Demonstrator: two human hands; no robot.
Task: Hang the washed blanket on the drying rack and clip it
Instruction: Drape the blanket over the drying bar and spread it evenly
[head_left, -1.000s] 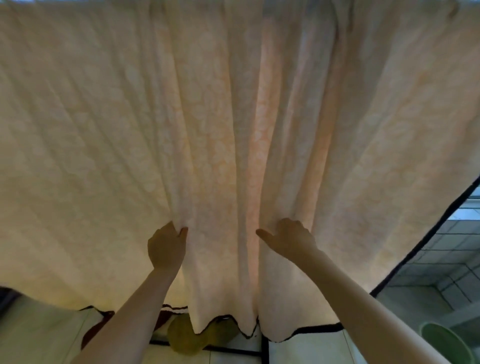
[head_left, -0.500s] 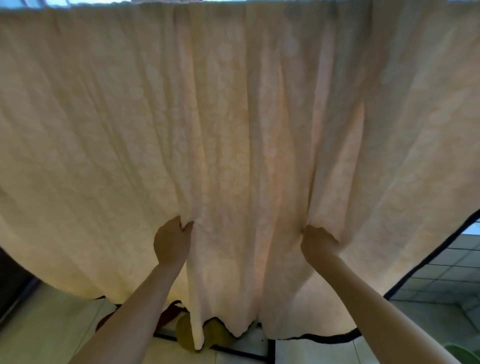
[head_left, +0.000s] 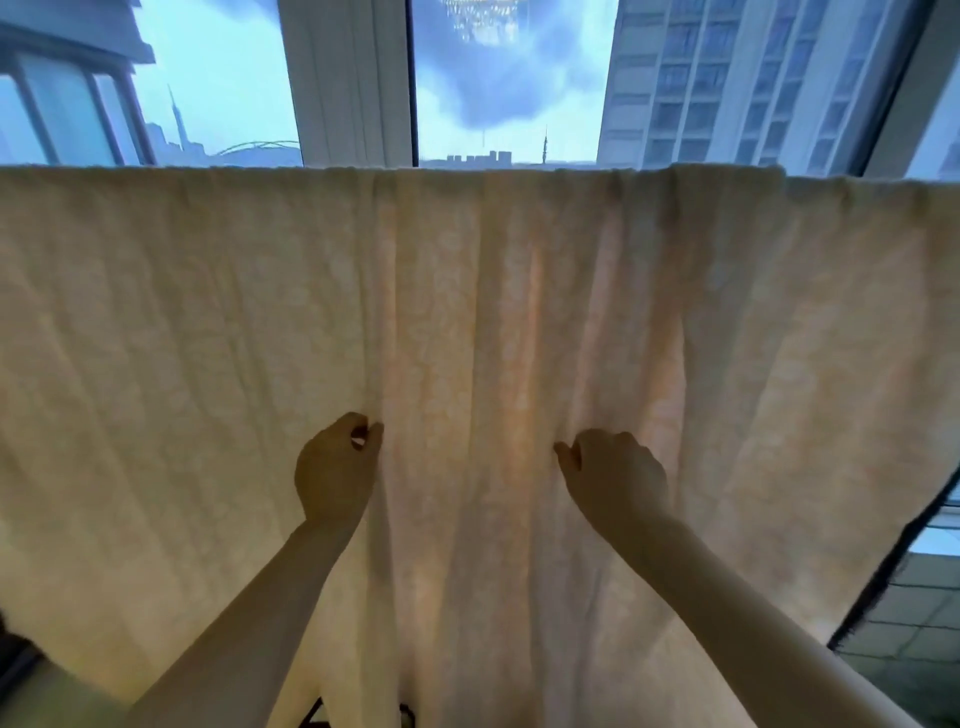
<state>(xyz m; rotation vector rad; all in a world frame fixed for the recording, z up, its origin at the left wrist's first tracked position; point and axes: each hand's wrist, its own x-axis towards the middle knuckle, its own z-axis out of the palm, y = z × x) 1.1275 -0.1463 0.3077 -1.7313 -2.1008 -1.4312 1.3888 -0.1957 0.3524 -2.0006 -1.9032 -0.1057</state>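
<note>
One blanket (head_left: 218, 374), cream with a faint pale pattern, draped over a horizontal support hidden under its top fold, spanning the full width below the window (head_left: 353, 83); a dark trim runs down its right edge. No labels or writing legible. Left hand (head_left: 335, 470): fingers curled, pinching a vertical fold near the blanket's middle. Right hand (head_left: 618, 480): closed on another fold just to the right. Vertical pleats hang between both hands.

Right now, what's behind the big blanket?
Above the blanket you can see a window, sky and tall buildings. The blanket hides whatever it hangs over and everything lower.
</note>
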